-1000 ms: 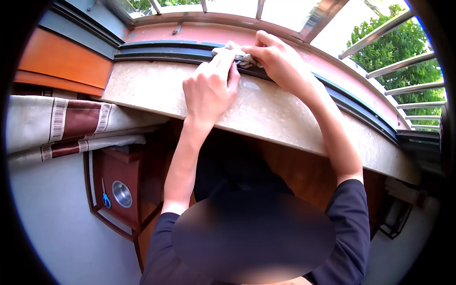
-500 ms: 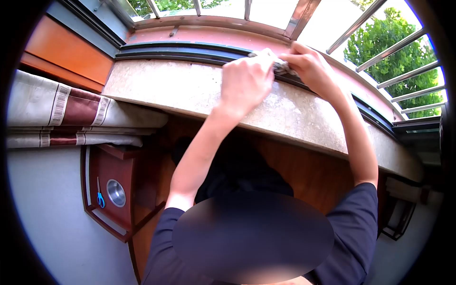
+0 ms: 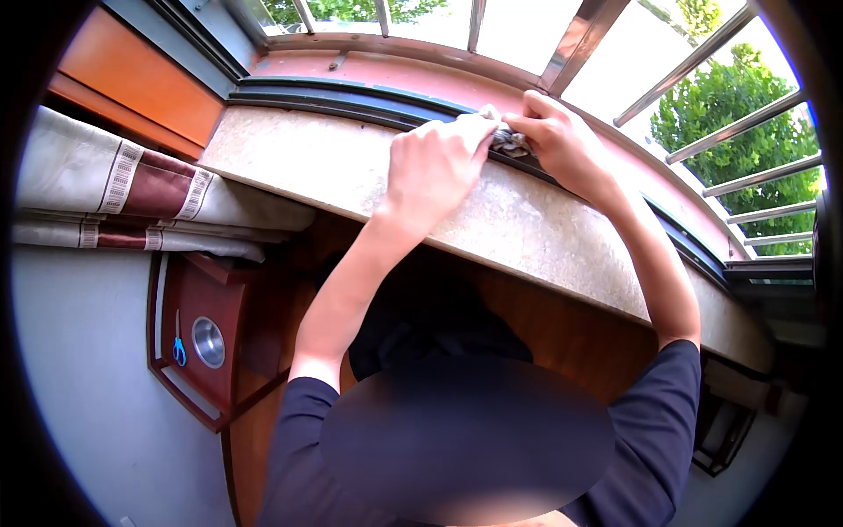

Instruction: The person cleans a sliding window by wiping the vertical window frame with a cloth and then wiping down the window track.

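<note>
Both of my hands meet over the dark window track, where a crumpled grey-white cloth shows between them. My left hand is closed, its fingertips pinching the cloth from the left. From the right, my right hand grips the other side of the cloth with bent fingers. Part of the cloth is covered by the fingers, and a pale end of it sticks up above them. Below the hands runs the speckled stone sill.
Metal window bars stand beyond the track. A striped curtain hangs at left. Beneath it, a dark red wooden stand holds a metal bowl and blue-handled scissors.
The view has tilted slightly. My hands have shifted a little left and down in the picture, and more of the cloth shows bunched between them.
</note>
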Available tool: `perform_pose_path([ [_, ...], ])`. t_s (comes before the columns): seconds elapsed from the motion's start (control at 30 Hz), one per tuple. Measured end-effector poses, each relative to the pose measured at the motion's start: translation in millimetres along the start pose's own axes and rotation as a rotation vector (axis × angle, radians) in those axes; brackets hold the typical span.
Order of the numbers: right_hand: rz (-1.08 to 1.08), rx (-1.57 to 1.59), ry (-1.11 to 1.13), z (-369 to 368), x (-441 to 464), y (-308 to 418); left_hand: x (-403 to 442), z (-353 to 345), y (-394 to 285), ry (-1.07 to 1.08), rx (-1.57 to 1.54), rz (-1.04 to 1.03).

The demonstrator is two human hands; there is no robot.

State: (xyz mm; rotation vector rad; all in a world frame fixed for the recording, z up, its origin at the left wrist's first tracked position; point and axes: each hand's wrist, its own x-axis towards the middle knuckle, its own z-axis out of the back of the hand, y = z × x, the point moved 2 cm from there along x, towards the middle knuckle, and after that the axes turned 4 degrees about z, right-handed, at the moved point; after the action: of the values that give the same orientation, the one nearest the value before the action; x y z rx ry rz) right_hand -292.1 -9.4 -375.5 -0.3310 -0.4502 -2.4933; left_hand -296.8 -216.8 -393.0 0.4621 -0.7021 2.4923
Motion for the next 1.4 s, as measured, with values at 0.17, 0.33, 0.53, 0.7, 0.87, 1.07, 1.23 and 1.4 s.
perform_pose_path([
  [0.17,0.005,0.035,0.133,-22,47,10,1,18,36,0.089,0.071,0.17],
  [0.33,0.154,0.159,0.018,-52,91,9,5,36,56,-0.055,0.202,0.21],
  [0.53,0.243,0.115,-0.138,-56,92,19,11,36,71,-0.057,0.224,0.209],
  [0.7,0.043,0.124,0.044,-27,43,-1,8,8,37,-0.067,0.109,0.001],
  [0.87,-0.124,0.102,0.187,29,-18,-8,3,-16,-17,0.095,-0.006,-0.047],
  [1.07,-0.017,0.084,0.132,30,-25,-12,-3,-21,-22,0.025,0.066,-0.041],
  [1.23,0.074,0.048,0.094,-4,15,-11,10,1,5,0.041,0.167,0.066],
  [1.4,0.18,0.039,0.022,-44,78,16,14,31,58,-0.004,0.217,0.266],
])
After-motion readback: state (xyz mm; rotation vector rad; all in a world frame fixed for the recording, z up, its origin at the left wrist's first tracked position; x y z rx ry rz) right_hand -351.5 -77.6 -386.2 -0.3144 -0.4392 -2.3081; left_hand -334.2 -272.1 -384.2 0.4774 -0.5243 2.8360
